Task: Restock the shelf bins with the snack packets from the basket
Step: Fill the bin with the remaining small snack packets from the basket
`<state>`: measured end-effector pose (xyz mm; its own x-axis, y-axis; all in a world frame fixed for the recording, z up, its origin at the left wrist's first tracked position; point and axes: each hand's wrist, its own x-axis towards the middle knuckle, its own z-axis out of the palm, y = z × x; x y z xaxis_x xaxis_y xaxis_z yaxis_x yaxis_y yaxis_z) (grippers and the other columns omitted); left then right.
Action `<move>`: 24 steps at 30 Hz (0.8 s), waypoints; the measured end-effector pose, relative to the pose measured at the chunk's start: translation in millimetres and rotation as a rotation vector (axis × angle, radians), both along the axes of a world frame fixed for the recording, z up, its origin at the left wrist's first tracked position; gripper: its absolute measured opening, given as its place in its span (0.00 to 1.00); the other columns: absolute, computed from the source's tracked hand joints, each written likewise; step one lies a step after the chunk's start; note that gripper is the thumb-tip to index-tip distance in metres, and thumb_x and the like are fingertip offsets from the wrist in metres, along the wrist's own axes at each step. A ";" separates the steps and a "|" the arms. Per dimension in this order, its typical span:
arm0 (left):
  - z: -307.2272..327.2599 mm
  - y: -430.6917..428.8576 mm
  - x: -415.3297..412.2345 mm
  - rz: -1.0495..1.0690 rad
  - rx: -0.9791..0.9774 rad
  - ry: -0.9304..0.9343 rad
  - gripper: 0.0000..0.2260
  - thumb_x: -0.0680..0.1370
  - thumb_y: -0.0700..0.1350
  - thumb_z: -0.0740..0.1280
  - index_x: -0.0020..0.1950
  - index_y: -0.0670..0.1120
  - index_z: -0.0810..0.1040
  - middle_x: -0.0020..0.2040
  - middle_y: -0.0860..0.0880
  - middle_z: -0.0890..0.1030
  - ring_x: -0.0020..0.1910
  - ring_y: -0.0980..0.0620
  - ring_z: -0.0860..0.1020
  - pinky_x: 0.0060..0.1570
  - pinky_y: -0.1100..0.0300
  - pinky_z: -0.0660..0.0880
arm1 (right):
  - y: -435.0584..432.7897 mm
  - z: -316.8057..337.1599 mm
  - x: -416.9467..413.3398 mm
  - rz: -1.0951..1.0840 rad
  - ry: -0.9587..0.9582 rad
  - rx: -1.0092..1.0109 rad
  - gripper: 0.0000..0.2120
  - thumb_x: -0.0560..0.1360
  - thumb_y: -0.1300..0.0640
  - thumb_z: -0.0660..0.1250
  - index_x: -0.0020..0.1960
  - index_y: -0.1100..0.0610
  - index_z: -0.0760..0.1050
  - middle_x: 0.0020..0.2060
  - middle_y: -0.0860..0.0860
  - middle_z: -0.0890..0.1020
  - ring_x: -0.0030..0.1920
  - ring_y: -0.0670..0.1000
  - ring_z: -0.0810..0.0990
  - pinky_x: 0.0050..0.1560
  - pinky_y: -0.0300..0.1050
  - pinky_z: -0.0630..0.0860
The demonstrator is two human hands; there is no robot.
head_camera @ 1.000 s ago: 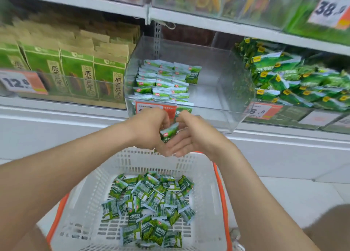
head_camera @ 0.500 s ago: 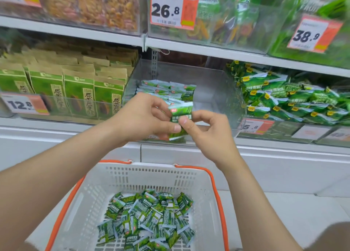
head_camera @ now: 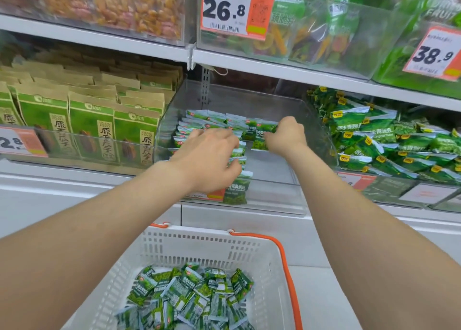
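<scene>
Both hands reach into the shelf bin, laying packets on the rows.

Nearest, the white basket (head_camera: 219, 245) holds a heap of green snack packets (head_camera: 189, 297), so much restocking remains. A moment ago both hands worked one packet in front of the clear bin (head_camera: 274, 187). Now the left hand (head_camera: 209, 160) rests, fingers loosely spread, on the left row inside it. The right hand (head_camera: 284, 137) pinches a held packet (head_camera: 259, 140) beside that row. The front packet (head_camera: 237, 187) reads 原味青豌豆. Beyond, kraft bags (head_camera: 92, 127) say 洽洽, and price tags read 26.8 (head_camera: 224, 8) and 38.9 (head_camera: 432, 54).

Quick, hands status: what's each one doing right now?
Left hand: open, fingers resting on the packet rows in the clear bin.
Right hand: pinching a green packet.
</scene>
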<state>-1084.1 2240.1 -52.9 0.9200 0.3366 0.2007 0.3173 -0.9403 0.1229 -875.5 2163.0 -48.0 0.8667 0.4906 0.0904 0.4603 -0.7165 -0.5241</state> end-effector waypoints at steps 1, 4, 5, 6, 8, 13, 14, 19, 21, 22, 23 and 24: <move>-0.4 3.2 2.2 0.002 -0.027 0.077 0.31 0.76 0.61 0.50 0.74 0.49 0.71 0.81 0.46 0.64 0.80 0.45 0.62 0.76 0.39 0.58 | 6.8 -2.0 7.5 -0.002 0.000 -0.065 0.15 0.80 0.54 0.70 0.60 0.62 0.73 0.62 0.63 0.77 0.60 0.64 0.79 0.47 0.47 0.71; -3.5 8.7 10.0 0.014 -0.148 0.264 0.35 0.77 0.64 0.49 0.83 0.54 0.57 0.86 0.49 0.45 0.85 0.45 0.44 0.78 0.33 0.42 | 24.7 -8.7 23.0 0.030 -0.044 -0.240 0.21 0.82 0.57 0.67 0.71 0.66 0.68 0.68 0.63 0.75 0.67 0.63 0.76 0.54 0.48 0.74; -4.6 10.3 12.6 0.020 -0.188 0.308 0.34 0.79 0.64 0.50 0.84 0.55 0.54 0.86 0.50 0.42 0.85 0.45 0.42 0.78 0.33 0.40 | 30.9 -12.2 27.7 0.052 -0.068 -0.273 0.21 0.82 0.58 0.66 0.71 0.66 0.68 0.68 0.62 0.76 0.67 0.62 0.76 0.57 0.48 0.75; -5.8 12.4 15.0 0.023 -0.216 0.337 0.33 0.82 0.64 0.52 0.85 0.55 0.52 0.86 0.51 0.41 0.85 0.45 0.40 0.78 0.33 0.39 | 36.9 -14.9 31.0 0.078 -0.092 -0.294 0.19 0.82 0.58 0.65 0.70 0.66 0.69 0.67 0.62 0.77 0.67 0.62 0.77 0.58 0.47 0.75; -7.1 15.3 17.5 0.027 -0.240 0.360 0.31 0.83 0.62 0.53 0.85 0.56 0.51 0.86 0.52 0.40 0.84 0.47 0.39 0.78 0.33 0.38 | 47.4 -18.5 34.1 0.115 -0.108 -0.326 0.16 0.82 0.60 0.64 0.67 0.66 0.73 0.64 0.61 0.79 0.64 0.61 0.79 0.55 0.46 0.76; -8.6 17.5 18.0 0.020 -0.257 0.360 0.31 0.84 0.62 0.53 0.85 0.57 0.51 0.86 0.53 0.39 0.84 0.47 0.37 0.78 0.33 0.38 | 57.1 -28.3 44.8 0.042 -0.125 -0.284 0.19 0.81 0.57 0.68 0.68 0.64 0.72 0.65 0.61 0.77 0.65 0.62 0.79 0.60 0.50 0.78; -8.8 17.0 18.2 0.016 -0.254 0.357 0.31 0.84 0.62 0.53 0.85 0.57 0.51 0.86 0.52 0.40 0.84 0.47 0.38 0.78 0.33 0.38 | 54.7 -29.4 46.4 0.011 -0.110 -0.253 0.20 0.80 0.54 0.70 0.68 0.62 0.72 0.65 0.61 0.77 0.63 0.62 0.80 0.60 0.51 0.80; -12.8 13.5 14.9 0.008 -0.152 0.254 0.35 0.75 0.65 0.45 0.79 0.52 0.66 0.84 0.46 0.58 0.82 0.46 0.56 0.77 0.35 0.51 | 56.7 -34.6 44.2 0.141 -0.099 -0.271 0.12 0.80 0.53 0.67 0.56 0.62 0.75 0.49 0.58 0.80 0.47 0.59 0.79 0.38 0.40 0.71; -13.9 8.9 11.1 0.005 -0.017 0.170 0.36 0.74 0.64 0.41 0.71 0.50 0.74 0.72 0.46 0.72 0.71 0.44 0.70 0.69 0.43 0.63 | 55.4 -36.4 40.6 0.244 -0.070 -0.309 0.06 0.79 0.58 0.63 0.49 0.61 0.75 0.45 0.58 0.77 0.45 0.58 0.75 0.31 0.39 0.63; -13.9 6.7 9.3 0.004 0.046 0.130 0.35 0.75 0.63 0.40 0.68 0.50 0.76 0.67 0.47 0.76 0.66 0.44 0.74 0.65 0.46 0.67 | 52.3 -35.6 39.2 0.276 -0.062 -0.336 0.05 0.77 0.61 0.61 0.45 0.60 0.74 0.43 0.58 0.76 0.44 0.58 0.73 0.30 0.39 0.63; -13.0 4.3 7.5 0.006 0.089 0.095 0.33 0.77 0.62 0.41 0.66 0.49 0.77 0.63 0.48 0.77 0.62 0.44 0.76 0.62 0.47 0.68 | 49.1 -34.8 39.1 0.304 -0.052 -0.357 0.06 0.77 0.63 0.60 0.42 0.60 0.73 0.42 0.58 0.76 0.45 0.58 0.74 0.32 0.40 0.66; -11.8 2.1 6.2 0.009 0.119 0.065 0.29 0.79 0.62 0.43 0.64 0.49 0.77 0.60 0.48 0.78 0.61 0.44 0.77 0.60 0.48 0.69 | 44.6 -31.1 35.1 0.332 -0.042 -0.374 0.07 0.76 0.64 0.60 0.44 0.61 0.76 0.44 0.58 0.78 0.48 0.59 0.76 0.37 0.42 0.73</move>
<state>-1077.9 2242.1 -64.7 0.9293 0.3227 0.1795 0.3298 -0.9440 -0.0104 -840.4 2207.6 -79.1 0.6577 0.7448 -0.1130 0.7106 -0.6632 -0.2350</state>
